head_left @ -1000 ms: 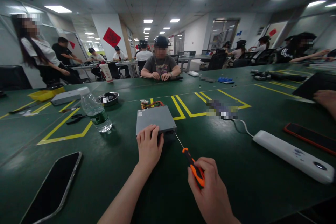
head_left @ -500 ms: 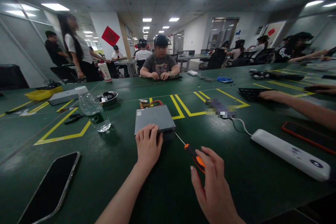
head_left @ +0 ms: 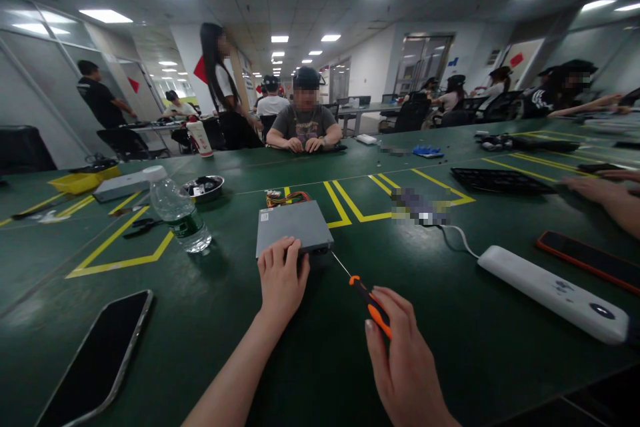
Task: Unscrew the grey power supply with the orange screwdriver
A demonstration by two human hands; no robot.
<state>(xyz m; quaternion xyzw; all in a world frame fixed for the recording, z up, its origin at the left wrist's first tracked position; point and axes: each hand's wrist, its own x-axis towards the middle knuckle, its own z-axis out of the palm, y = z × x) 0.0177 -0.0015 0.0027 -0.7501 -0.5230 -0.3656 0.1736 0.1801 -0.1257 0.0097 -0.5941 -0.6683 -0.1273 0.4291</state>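
Note:
A grey metal power supply (head_left: 295,223) lies flat on the green table, a bundle of coloured wires (head_left: 289,198) coming from its far side. My left hand (head_left: 283,273) grips its near edge, fingers on top and the thumb along the front side. In my right hand (head_left: 400,347) is a screwdriver (head_left: 367,299) with a black and orange handle, held between thumb and fingers. Its thin shaft slants up to the near right corner of the power supply. Whether the tip sits in a screw is too small to make out.
Left of the power supply stand a water bottle (head_left: 180,213) and a metal bowl (head_left: 204,188) of small parts. A phone (head_left: 95,360) lies at front left. To the right are a white power bank (head_left: 550,293), an orange-edged phone (head_left: 590,259) and another person's hands (head_left: 605,190).
My right fingers have closed in around the screwdriver handle, while my left hand and the power supply stay put. The neighbour's hand has drawn back to the right; a standing person has moved right.

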